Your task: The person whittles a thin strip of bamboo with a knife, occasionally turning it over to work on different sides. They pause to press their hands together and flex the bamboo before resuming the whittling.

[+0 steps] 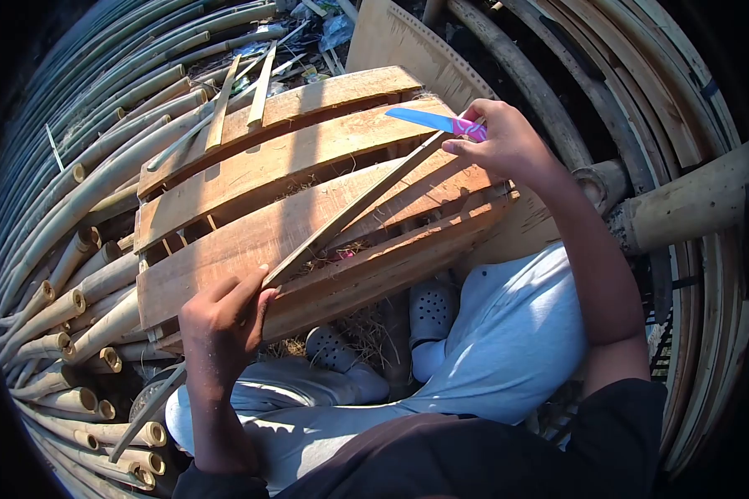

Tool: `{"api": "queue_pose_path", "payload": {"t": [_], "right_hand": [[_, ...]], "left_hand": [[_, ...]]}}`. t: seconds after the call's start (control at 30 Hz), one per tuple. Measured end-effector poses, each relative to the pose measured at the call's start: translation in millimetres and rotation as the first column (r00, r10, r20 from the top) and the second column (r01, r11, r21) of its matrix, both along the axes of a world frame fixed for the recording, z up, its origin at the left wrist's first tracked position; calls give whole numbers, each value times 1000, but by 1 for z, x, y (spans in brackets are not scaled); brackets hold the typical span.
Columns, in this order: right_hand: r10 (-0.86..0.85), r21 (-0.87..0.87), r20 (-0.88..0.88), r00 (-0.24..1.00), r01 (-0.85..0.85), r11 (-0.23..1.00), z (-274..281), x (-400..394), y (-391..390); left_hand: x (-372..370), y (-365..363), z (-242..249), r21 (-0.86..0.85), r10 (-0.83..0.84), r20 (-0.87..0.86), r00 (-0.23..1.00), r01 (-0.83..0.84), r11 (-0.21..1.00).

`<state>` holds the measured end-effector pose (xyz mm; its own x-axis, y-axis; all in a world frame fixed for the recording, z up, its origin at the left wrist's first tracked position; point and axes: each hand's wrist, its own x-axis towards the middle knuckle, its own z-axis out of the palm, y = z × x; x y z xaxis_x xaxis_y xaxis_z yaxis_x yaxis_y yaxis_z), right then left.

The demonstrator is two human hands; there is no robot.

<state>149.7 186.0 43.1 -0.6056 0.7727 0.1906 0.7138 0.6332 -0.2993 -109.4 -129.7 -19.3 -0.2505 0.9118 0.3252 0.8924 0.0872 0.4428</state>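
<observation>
A long thin bamboo strip runs diagonally over a slatted wooden crate. Its lower part passes through my left hand, whose fingers are closed round it near the crate's front edge; the strip's tail comes out below that wrist. At the upper right, my right hand holds a knife with a blue blade and a pink patterned handle. The blade points left above the crate. The strip's far end lies at the knife handle, by the right thumb.
Stacked bamboo poles fill the left side. Two short flat strips lie on the crate's far slats. Long wooden slats and a thick bamboo pole are at the right. A perforated board stands behind the crate.
</observation>
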Motion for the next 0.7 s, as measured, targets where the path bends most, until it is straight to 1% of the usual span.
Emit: {"api": "queue_pose_path", "payload": {"t": [0.07, 0.17, 0.2, 0.23, 0.3, 0.33, 0.37, 0.43, 0.47, 0.5, 0.57, 0.6, 0.63, 0.7], "right_hand": [[-13, -192, 36, 999, 20, 981, 8, 6, 1], [-36, -166, 43, 998, 43, 985, 18, 17, 4], [-64, -194, 72, 995, 77, 978, 24, 19, 2], [-59, -193, 60, 996, 70, 979, 25, 20, 2], [-54, -335, 104, 993, 86, 938, 27, 22, 4], [-38, -299, 120, 992, 72, 951, 27, 20, 0], [-33, -301, 105, 994, 63, 952, 29, 19, -4], [-7, -325, 66, 998, 28, 945, 32, 16, -13], [33, -287, 77, 996, -9, 958, 33, 16, -14], [41, -287, 65, 997, -21, 958, 29, 18, -14], [195, -148, 49, 980, -186, 971, 21, 18, -16], [228, -301, 99, 969, -189, 935, 21, 16, -15], [242, -302, 93, 966, -204, 931, 11, 15, -12], [400, -154, 168, 901, -376, 914, -22, 12, -3]], "left_hand": [[1, -1, 0, -9, -20, -20, 1000, 19, 1000], [2, -2, 2, -16, -49, -59, 997, 48, 999], [3, -2, 6, -36, -51, -65, 997, 48, 998], [5, -2, 9, -55, -53, -71, 996, 49, 997], [6, -2, 11, -58, -52, -92, 994, 47, 997], [6, -1, 11, -62, -57, -103, 993, 51, 997], [5, 0, 11, -63, -52, -117, 992, 45, 997], [5, -1, 11, 1, -69, -124, 990, 70, 998], [3, 0, 12, 10, -80, -133, 988, 82, 997], [3, 1, 14, 9, -72, -145, 987, 74, 997], [4, 2, 17, -6, -76, -156, 985, 76, 997], [4, 3, 17, -18, -63, -164, 984, 61, 998], [4, 5, 17, -20, -50, -169, 984, 47, 999], [0, 10, 17, -38, -75, -126, 989, 71, 997]]}}
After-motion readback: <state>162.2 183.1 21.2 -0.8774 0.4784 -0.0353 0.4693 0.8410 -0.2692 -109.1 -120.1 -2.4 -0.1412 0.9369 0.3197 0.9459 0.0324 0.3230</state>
